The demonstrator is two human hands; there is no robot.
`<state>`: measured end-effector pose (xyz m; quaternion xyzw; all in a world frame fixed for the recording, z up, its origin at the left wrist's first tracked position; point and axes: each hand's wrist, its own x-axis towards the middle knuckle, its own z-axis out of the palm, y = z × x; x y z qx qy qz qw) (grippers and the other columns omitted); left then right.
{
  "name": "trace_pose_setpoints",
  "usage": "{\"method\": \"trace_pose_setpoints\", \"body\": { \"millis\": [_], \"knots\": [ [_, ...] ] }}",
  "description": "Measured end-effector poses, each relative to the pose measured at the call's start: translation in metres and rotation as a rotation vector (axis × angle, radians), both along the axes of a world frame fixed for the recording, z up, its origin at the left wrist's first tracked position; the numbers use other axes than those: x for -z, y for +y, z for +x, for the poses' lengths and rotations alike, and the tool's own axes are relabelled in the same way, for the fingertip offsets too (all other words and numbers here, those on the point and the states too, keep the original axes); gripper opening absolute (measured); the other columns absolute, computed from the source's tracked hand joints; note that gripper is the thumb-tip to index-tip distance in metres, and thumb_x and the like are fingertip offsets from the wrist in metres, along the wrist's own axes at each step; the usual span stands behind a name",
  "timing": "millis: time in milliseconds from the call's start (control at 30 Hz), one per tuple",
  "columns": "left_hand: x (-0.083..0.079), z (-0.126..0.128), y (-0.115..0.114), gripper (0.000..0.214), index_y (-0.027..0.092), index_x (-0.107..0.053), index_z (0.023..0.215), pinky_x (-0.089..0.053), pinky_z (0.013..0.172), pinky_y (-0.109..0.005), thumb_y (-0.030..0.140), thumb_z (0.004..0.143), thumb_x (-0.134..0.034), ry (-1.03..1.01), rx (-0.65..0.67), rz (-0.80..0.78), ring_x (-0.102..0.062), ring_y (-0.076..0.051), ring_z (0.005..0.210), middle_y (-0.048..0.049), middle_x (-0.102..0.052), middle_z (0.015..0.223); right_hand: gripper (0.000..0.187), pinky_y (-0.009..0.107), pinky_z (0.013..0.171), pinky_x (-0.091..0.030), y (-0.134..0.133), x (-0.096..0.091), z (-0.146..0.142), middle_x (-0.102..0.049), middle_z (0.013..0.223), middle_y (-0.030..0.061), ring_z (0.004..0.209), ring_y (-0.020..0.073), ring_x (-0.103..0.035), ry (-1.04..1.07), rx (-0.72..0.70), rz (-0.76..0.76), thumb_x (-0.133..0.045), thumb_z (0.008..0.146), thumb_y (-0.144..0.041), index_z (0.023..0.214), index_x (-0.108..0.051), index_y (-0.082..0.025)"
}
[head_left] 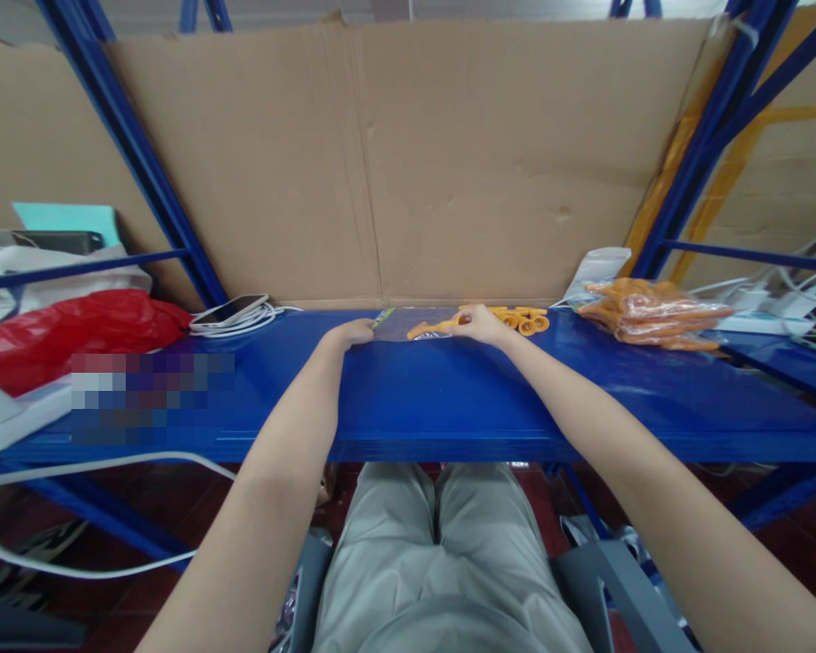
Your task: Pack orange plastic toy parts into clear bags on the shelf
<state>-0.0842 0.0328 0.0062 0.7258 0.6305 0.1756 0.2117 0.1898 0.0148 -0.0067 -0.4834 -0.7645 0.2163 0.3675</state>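
At the far side of the blue shelf top, my left hand (357,333) is closed on the left end of a transparent plastic bag (398,325), near a small green patch on it. My right hand (481,324) grips an orange plastic part (435,327) by its right end. This part reaches leftward over or into the bag; which of the two I cannot tell. Just right of that hand lie several more orange plastic parts with round ends (527,323), partly hidden behind the fingers.
A pile of bagged orange pieces (653,313) lies at the right, beside white plugs and cables (762,313). On the left are a phone (229,311), a coiled white cable (245,322) and a red plastic bag (88,326). A cardboard wall (449,172) closes off the back between blue posts.
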Motion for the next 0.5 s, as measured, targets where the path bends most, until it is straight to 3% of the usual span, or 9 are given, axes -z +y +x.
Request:
{"method": "trace_pose_setpoints", "body": {
  "millis": [133, 200, 333, 500],
  "knots": [
    [-0.002, 0.002, -0.005, 0.026, 0.023, -0.074, 0.074, -0.051, 0.079, -0.021, 0.013, 0.058, -0.056, 0.049, -0.022, 0.03, -0.069, -0.021, 0.093, 0.0004, -0.076, 0.088, 0.053, 0.029, 0.071, -0.051, 0.005, 0.003, -0.001, -0.072, 0.084, 0.006, 0.074, 0.0171, -0.063, -0.012, -0.076, -0.036, -0.074, 0.07, -0.026, 0.12, -0.067, -0.009],
    [-0.002, 0.003, -0.008, 0.026, 0.023, -0.074, 0.076, -0.051, 0.08, -0.022, 0.015, 0.058, -0.057, 0.051, -0.029, 0.052, -0.069, -0.022, 0.094, -0.0001, -0.076, 0.088, 0.06, 0.031, 0.075, -0.052, 0.007, 0.005, -0.002, -0.073, 0.091, 0.0069, 0.078, 0.018, -0.064, -0.027, -0.123, -0.054, -0.075, 0.071, -0.025, 0.128, -0.063, -0.012],
    [-0.003, 0.003, -0.01, 0.027, 0.022, -0.074, 0.076, -0.052, 0.08, -0.022, 0.014, 0.058, -0.056, 0.064, -0.042, 0.068, -0.069, -0.022, 0.096, -0.0009, -0.076, 0.091, 0.057, 0.031, 0.079, -0.053, 0.012, 0.006, -0.004, -0.073, 0.096, 0.0073, 0.082, 0.0178, -0.065, -0.064, -0.172, -0.066, -0.074, 0.071, -0.018, 0.126, -0.064, -0.014],
    [-0.004, 0.0, -0.005, 0.03, 0.022, -0.074, 0.075, -0.051, 0.079, -0.021, 0.011, 0.056, -0.054, 0.053, -0.044, 0.039, -0.068, -0.021, 0.096, -0.0005, -0.076, 0.091, 0.047, 0.031, 0.075, -0.054, 0.014, 0.002, -0.01, -0.073, 0.085, 0.0059, 0.075, 0.0169, -0.065, -0.084, -0.114, -0.075, -0.07, 0.073, -0.012, 0.12, -0.068, -0.012]
  ]
}}
